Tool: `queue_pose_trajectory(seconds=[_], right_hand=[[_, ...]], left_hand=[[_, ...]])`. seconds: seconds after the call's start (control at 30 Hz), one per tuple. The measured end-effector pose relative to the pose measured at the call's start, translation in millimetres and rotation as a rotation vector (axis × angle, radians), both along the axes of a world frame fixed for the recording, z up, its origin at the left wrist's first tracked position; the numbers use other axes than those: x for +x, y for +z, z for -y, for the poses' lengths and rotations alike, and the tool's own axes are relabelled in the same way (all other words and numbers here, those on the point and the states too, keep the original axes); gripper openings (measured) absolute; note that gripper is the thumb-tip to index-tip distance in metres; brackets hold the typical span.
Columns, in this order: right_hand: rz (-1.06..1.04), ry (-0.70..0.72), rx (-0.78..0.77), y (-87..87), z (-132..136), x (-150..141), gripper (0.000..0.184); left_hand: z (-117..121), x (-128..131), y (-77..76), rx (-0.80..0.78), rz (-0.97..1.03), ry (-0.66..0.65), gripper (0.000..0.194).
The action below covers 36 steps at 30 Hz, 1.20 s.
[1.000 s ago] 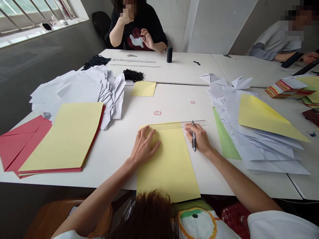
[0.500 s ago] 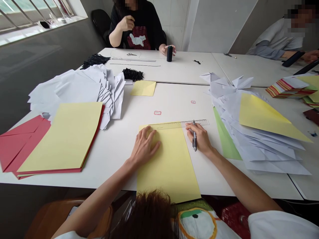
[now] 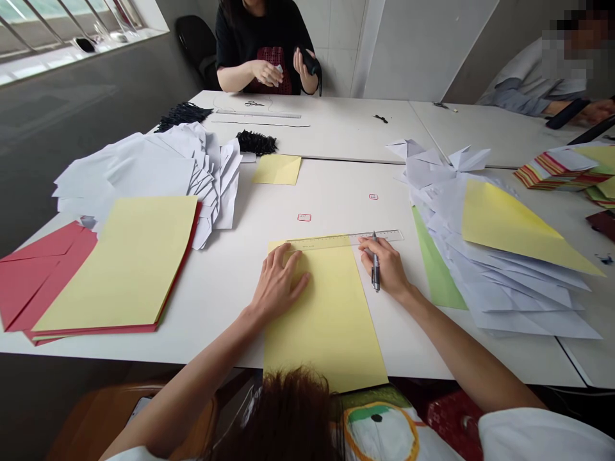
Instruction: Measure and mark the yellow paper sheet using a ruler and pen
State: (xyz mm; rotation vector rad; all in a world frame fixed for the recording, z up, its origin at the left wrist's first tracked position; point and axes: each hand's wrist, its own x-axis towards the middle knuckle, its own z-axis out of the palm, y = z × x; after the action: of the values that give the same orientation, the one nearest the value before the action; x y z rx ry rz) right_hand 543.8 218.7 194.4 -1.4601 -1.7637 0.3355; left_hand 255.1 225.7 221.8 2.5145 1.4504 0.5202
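A sheet of yellow paper (image 3: 324, 314) lies in front of me, its near edge reaching past the table's edge. Across its far edge rests a clear ruler (image 3: 336, 241), sticking out to the right beyond the paper. My left hand (image 3: 279, 282) lies with fingers apart on the paper's upper left, its fingertips at the ruler's left end. In my right hand (image 3: 388, 264) is a grey pen (image 3: 375, 272), tip pointing away from me. That hand sits at the right part of the ruler, just right of the paper.
Yellow and red paper (image 3: 129, 262) is stacked left, before a pile of white folded paper (image 3: 144, 160). Another white paper pile (image 3: 519, 275) stands right. Black cord bundles (image 3: 257, 143) and scissors (image 3: 254, 103) lie farther back. A person (image 3: 264, 51) sits opposite, another (image 3: 533, 77) at right.
The person opposite has lifted the dark cylinder off the table and holds it, the other hand lowered with something small and whitish. My hands, the ruler and the paper have stayed in place.
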Motion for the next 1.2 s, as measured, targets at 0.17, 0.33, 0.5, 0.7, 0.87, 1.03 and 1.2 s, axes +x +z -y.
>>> queue_pose_trajectory(seconds=[0.17, 0.33, 0.5, 0.7, 0.87, 1.03, 1.2], right_hand=[[0.010, 0.008, 0.001, -0.8, -0.9, 0.3, 0.019], [0.019, 0.012, -0.002, -0.1, -1.3, -0.3, 0.019], [0.024, 0.014, -0.004, 0.6, -1.4, -0.3, 0.019], [0.030, 0.012, -0.004, 0.3, -1.5, -0.5, 0.020], [0.022, 0.008, -0.002, 0.7, -1.1, -1.3, 0.021], [0.018, 0.012, 0.005, -0.1, -1.5, -0.7, 0.021], [0.026, 0.010, -0.001, -0.6, -2.0, -0.4, 0.022]], left_hand=[[-0.1, -0.3, -1.0, 0.009, -0.005, -0.004, 0.044], [-0.3, -0.5, -1.6, 0.008, -0.015, -0.001, 0.045], [0.1, -0.4, -1.1, 0.009, -0.013, -0.003, 0.045], [0.4, -0.3, -1.0, 0.020, -0.030, -0.001, 0.045], [0.6, 0.2, -0.6, 0.017, -0.039, 0.005, 0.047], [0.7, 0.5, -0.4, 0.016, -0.048, 0.011, 0.047], [0.7, 0.7, -0.5, 0.020, -0.042, 0.010, 0.047]])
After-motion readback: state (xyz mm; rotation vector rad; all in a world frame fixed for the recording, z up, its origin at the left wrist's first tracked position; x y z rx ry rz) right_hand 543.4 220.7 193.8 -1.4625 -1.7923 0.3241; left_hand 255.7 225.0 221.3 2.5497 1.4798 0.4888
